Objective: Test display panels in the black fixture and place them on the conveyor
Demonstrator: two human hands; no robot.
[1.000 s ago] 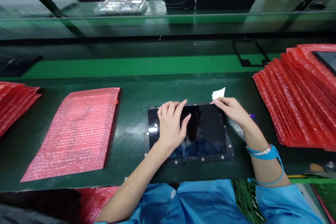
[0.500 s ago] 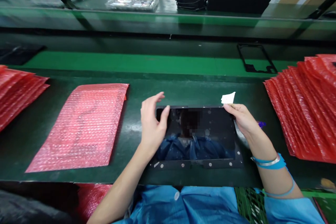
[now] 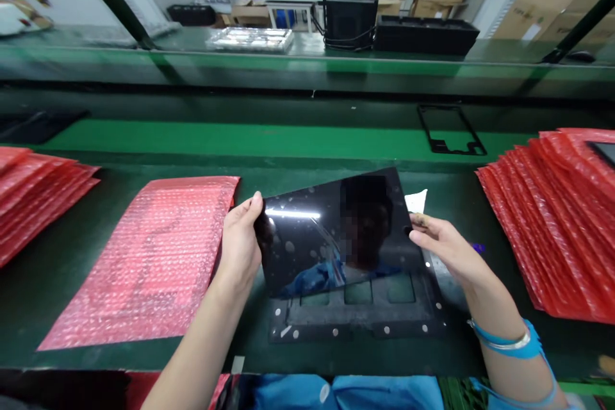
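Note:
A glossy black screen panel (image 3: pixel 331 237) is tilted above a black frame (image 3: pixel 360 332) with square openings and several round silver dots along its border. My left hand (image 3: pixel 243 237) grips the panel's left edge, thumb on the front face. At the opposite edge, my right hand (image 3: pixel 435 237) has its thumb and fingertips closed on the panel's side. The frame lies flat on the dark green bench, its upper part hidden behind the panel. Just beyond my right fingers is a small white scrap (image 3: pixel 416 201).
A pink bubble-wrap bag (image 3: pixel 144 262) lies to the left, beside a stack of red bubble bags (image 3: pixel 38 198). Another red stack (image 3: pixel 562 224) stands at the right. Farther back are a thin black frame (image 3: pixel 451 130) and a raised shelf (image 3: pixel 288 63).
The screen panel has come up off the black frame and tilted, exposing the openings beneath. My left hand has gone from open to gripping its left edge. The view has tipped upward.

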